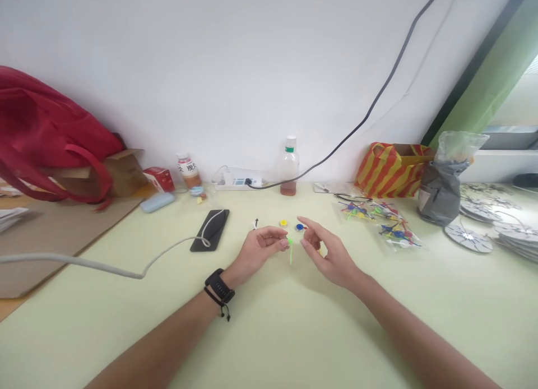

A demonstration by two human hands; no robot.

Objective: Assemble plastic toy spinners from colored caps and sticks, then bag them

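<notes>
Left hand (pixel 258 248) pinches green stick (pixel 290 250); right hand (pixel 323 251) just beside.

I'm looking at a pale green table (pixel 269 333): black phone (pixel 210 230), clear bottle (pixel 288 167), power strip (pixel 237 181), packet of coloured pieces (pixel 380 221) lying on it.

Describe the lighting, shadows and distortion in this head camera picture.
Head view: soft, even light with no harsh glare; only faint shadows lie on the pale green table under the forearms. Wide-angle distortion bends the right-hand window frame and stretches the arms. The thin green plastic stick pinched in the left hand is small but fairly sharp; the right hand is slightly soft.
</notes>
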